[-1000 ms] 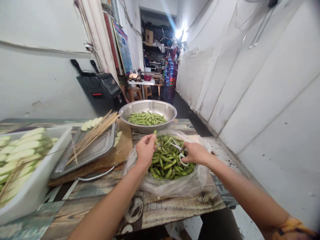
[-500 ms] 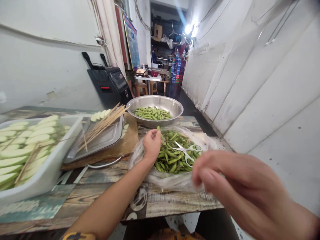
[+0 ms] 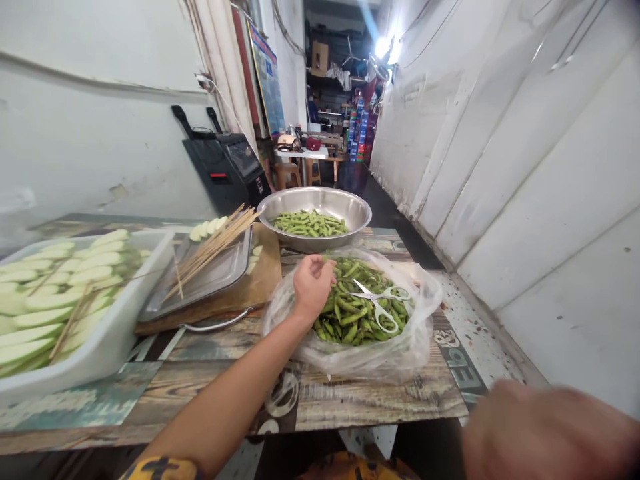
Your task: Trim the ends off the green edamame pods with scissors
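My left hand [image 3: 311,285] rests on the near-left rim of a clear plastic bag [image 3: 420,333] heaped with green bean pods [image 3: 350,313], its fingers curled round one pod. White-handled scissors [image 3: 381,301] lie loose on top of the pods. My right hand [image 3: 545,433] is close to the camera at the bottom right, blurred, and its fingers cannot be made out. A steel bowl [image 3: 320,203] with more pods stands just behind the bag.
A metal tray [image 3: 220,270] with bamboo skewers [image 3: 215,248] lies on a wooden board [image 3: 263,283] to the left. A white tub [image 3: 107,347] of sliced pale vegetable sits at far left. The wall runs along the right; a narrow passage leads to the back.
My right hand has let go of the scissors, which now lie on the pods, and has pulled back toward the camera and down to the bottom right. My left hand stays at the bag.
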Demonstrator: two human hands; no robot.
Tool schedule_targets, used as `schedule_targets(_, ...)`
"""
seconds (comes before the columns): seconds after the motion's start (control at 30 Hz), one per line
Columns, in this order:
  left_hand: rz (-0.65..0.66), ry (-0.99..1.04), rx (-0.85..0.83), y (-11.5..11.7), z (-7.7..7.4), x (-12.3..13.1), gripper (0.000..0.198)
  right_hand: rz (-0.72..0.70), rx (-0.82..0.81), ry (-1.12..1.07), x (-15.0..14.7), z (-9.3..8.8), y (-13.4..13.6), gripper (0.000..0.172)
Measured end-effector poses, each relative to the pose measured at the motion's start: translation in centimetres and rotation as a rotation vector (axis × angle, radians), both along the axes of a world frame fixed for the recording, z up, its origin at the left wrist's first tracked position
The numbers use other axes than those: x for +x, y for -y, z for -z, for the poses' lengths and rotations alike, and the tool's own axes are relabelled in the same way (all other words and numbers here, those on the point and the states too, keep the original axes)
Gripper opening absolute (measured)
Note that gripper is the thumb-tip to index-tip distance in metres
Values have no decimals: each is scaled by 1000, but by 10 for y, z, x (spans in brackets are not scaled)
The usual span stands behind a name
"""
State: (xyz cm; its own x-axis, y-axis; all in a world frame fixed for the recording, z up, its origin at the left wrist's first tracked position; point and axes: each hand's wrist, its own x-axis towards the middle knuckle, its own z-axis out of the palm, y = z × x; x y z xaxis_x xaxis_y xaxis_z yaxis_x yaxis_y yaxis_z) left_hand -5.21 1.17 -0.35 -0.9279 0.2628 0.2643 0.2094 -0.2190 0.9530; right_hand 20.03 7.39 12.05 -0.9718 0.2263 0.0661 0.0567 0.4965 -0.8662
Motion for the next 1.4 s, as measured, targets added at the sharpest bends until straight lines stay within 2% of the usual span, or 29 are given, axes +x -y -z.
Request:
schedule_targets(0.1, 49, -40, -54, 6, -11, 1, 13, 72, 194, -70, -25, 12, -21, 21)
schedule_targets(0.2, 120, -259, -289, 19, -28, 2, 9, 106, 753, 42, -61, 44, -46, 37)
schedule_targets(0.27, 327, -461, -522, 27, -39, 4, 13, 78, 962, 155, -80, 64, -56, 44)
schedule_targets(0.33, 593, -658, -739, 34, -47, 7, 17, 56, 1069, 249, -92, 76, -60, 44)
schedule_targets(0.37, 677, -747, -829, 35, -49, 9, 19, 44, 1097, 288, -96, 79, -60, 42)
schedule_targets(0.4, 717, -823, -902, 36, -50, 11, 19, 31, 1109, 322, -99, 79, -59, 41)
schedule_targets(0.47, 712, -915, -994, 36, -51, 13, 18, 17, 1103, 370, -102, 75, -60, 40)
schedule_targets(0.53, 697, -899, -980, 35, -50, 14, 15, 59, 1040, 368, -103, 69, -64, 42)
schedule_targets(0.6, 674, -770, -844, 32, -48, 14, 13, 140, 847, 317, -100, 63, -71, 42)
schedule_targets(0.67, 602, -539, -639, 29, -46, 13, 13, 134, 468, 245, -94, 62, -75, 38)
schedule_targets(0.77, 533, -42, -329, 24, -41, 11, 20, -10, -217, 163, -85, 70, -71, 40)
schedule_targets(0.83, 551, 258, -151, 20, -37, 9, 25, -10, -448, 131, -81, 80, -60, 39)
schedule_targets(0.9, 568, 428, -20, 17, -33, 7, 28, 29, -569, 115, -79, 90, -47, 40)
schedule_targets(1.03, 535, 501, 96, 14, -27, 7, 29, 26, -743, 158, -76, 99, -26, 45)
schedule_targets(1.23, 547, 467, 97, 13, -24, 17, 29, 111, -819, 92, -82, 93, -19, 44)
schedule_targets(1.4, 486, 357, 50, 13, -26, 23, 29, 151, -826, 55, -88, 96, -18, 42)
